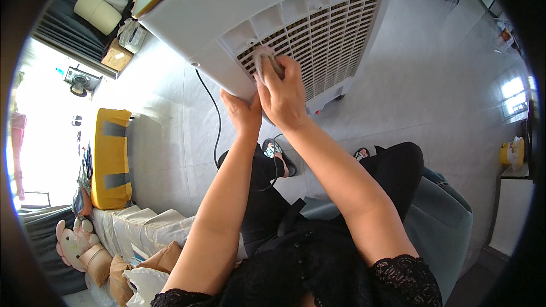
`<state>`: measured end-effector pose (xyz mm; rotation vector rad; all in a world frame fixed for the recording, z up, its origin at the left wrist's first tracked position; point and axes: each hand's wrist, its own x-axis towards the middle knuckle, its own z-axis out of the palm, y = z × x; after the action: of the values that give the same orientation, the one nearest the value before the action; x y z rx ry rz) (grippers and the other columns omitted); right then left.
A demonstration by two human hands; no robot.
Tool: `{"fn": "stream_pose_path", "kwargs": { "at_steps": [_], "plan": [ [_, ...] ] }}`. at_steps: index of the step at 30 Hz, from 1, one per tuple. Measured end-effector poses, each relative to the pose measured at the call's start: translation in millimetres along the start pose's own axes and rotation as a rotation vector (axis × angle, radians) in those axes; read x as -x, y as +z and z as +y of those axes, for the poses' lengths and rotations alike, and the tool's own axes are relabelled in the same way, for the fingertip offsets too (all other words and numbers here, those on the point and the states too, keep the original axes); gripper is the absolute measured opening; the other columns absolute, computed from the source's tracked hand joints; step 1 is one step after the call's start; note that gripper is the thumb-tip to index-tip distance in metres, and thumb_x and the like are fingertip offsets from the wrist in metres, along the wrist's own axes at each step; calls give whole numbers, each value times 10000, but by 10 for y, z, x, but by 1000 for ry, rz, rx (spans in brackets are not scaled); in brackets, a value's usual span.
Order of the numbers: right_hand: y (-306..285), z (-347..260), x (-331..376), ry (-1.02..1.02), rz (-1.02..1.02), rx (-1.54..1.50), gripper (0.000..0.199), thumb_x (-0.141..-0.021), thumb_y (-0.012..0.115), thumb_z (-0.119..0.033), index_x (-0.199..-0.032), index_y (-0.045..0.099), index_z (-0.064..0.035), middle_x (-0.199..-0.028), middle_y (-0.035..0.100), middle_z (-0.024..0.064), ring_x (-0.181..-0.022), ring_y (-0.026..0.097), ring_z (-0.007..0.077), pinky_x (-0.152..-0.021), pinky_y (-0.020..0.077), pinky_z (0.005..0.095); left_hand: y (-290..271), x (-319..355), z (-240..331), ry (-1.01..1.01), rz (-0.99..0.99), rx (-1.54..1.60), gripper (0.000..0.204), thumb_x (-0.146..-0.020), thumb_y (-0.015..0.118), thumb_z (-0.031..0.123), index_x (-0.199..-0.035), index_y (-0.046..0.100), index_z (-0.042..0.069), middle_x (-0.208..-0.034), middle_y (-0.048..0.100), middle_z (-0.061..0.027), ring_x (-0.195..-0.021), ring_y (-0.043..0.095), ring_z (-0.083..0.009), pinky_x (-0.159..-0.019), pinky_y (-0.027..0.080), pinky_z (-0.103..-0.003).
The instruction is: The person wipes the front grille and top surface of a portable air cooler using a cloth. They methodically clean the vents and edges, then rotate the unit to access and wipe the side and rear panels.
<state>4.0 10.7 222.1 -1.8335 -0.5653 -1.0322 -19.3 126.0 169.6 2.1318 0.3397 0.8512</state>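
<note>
A large white air cooler [227, 5] with a slotted grille [324, 40] is tilted toward me. My right hand [282, 91] presses a small beige cloth [263, 57] against the lower left part of the grille. My left hand [242, 115] grips the cooler's lower corner edge just beside it, steadying the unit. Both forearms come up from the lower edge over my black trousers [392, 165]. A black power cord [216, 125] trails from the cooler down past my left arm.
A yellow cushion with grey stripes [111, 159] lies at the left, with covered furniture and a soft toy [71, 244] below it. A cardboard box [116, 55] and a small fan [79, 82] sit at the upper left. Pale tiled floor [432, 74] spreads to the right; a yellow container [513, 152] stands at the far right.
</note>
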Motion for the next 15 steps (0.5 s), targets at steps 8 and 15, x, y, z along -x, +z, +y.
{"fn": "stream_pose_path", "kwargs": {
  "at_steps": [8,15],
  "plan": [
    [39,82,205,0,-37,-35,341,-790,646,-62,-1131,624,-45,-1022,530,170,-878,553,347,-744,476,423,-4,-7,-40,27,-10,-2,809,-740,791,284,-1346,339,-4,-1258,450,-210,-1167,482,-340,-958,422,-424],
    [81,-136,67,4,-82,-102,326,-818,600,-70,-1141,630,-38,-973,537,180,-871,541,349,-751,460,425,-10,-104,-48,-84,-125,37,594,-861,685,259,-1313,368,40,-1264,453,-148,-1141,506,-284,-897,461,-412]
  ]
}}
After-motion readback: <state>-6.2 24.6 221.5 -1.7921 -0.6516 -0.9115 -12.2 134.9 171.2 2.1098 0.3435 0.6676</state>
